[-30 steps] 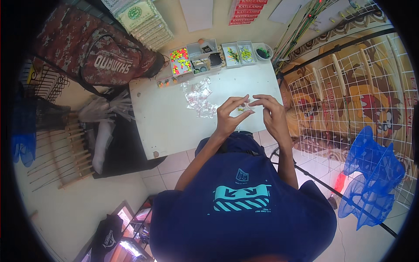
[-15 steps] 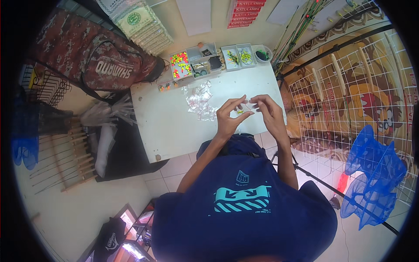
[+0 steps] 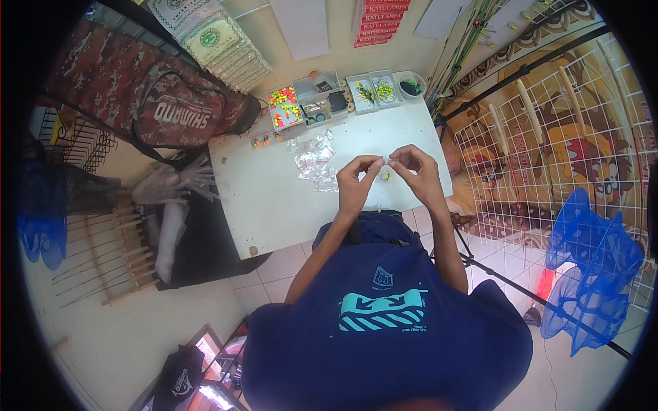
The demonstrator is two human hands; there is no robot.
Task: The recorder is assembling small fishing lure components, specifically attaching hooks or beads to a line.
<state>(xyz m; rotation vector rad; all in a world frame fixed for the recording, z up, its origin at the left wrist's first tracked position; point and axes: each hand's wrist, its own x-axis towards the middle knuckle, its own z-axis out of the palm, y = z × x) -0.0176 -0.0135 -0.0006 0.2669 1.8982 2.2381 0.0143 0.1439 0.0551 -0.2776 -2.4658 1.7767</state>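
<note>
Over the right half of the white table (image 3: 274,219), my left hand (image 3: 358,181) and my right hand (image 3: 419,175) meet with thumbs and fingertips pinched close together. They appear to grip the top edge of a small clear plastic bag (image 3: 385,176), with a little coiled yellow-green thing showing in it just below the fingertips. The bag's outline is faint, and my fingers partly hide its top. To the left of my left hand lies a spread of small clear plastic bags (image 3: 316,161) with reddish strips.
Along the far edge stand a compartment tray (image 3: 306,88) with bright yellow and pink beads, a two-part tray (image 3: 367,106) of green pieces, and a round bowl (image 3: 412,94). A camouflage bag (image 3: 181,103) leans at left. Wire grid (image 3: 524,205) and blue nets (image 3: 593,253) are at right.
My hands have drawn closer together, bringing the fingertips nearly into contact. The yellow-green thing now shows centrally below them. The view has shifted slightly.
</note>
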